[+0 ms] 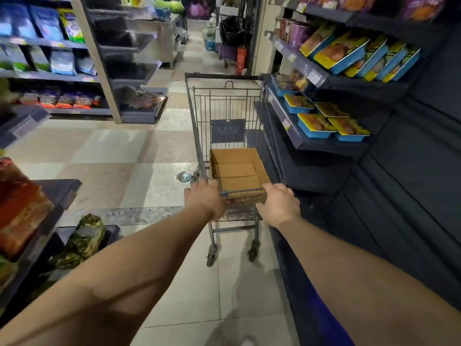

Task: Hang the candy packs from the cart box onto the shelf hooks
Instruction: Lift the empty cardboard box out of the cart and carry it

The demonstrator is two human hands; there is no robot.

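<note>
- Far to the left of the cart (pixel 225 113) stand shelves of snack bags (pixel 47 28). They are well apart from the cart, so there is room to roll it along the aisle.
- The left hand (pixel 205 197) is at the cart's near left corner. Its fingers curl down over the top edge. I think it grips there to push and steer.
- The cardboard box (pixel 238 171) sits inside the cart at the near end, close to both hands, so it is easy to reach into. It is open on top. I can only see its bare brown bottom and no candy packs, so it looks empty, or nearly so.
- The right hand (pixel 280 204) is on the cart's near right corner, fingers bent over the rim. It holds only the cart.
- Right of the cart, just beside it, dark shelves hold blue and yellow trays (pixel 349 53). I see no hooks here.
</note>
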